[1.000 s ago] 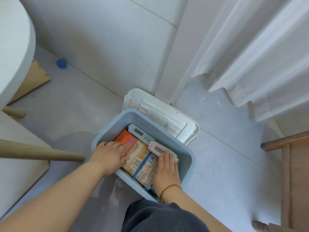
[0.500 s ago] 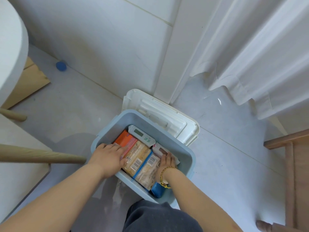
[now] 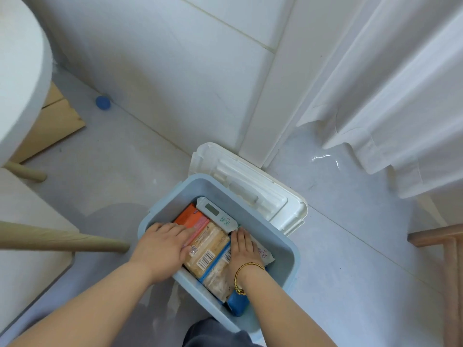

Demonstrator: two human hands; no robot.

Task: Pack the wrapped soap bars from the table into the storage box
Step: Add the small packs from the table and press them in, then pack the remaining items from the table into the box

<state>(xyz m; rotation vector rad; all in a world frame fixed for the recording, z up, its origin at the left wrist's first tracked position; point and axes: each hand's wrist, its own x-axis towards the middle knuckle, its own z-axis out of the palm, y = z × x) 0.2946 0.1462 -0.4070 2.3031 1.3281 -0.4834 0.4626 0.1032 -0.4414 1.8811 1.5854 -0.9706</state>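
Note:
A light blue storage box stands on the floor with several wrapped soap bars packed inside. An orange bar lies at the left, a pale green one at the back, two tan bars in the middle, a white and pink one at the right, and a blue one at the front. My left hand rests flat on the orange and tan bars. My right hand lies flat, fingers apart, between the tan bars and the white and pink bar.
The box's white lid leans behind it against a white wall. A round white table with wooden legs is at the left. A blue cap lies by the wall. White curtains hang at the right, above a wooden chair.
My right hand has slid from the right-hand bar toward the middle and now lies flat along the tan bars. My left hand has moved slightly further onto the bars.

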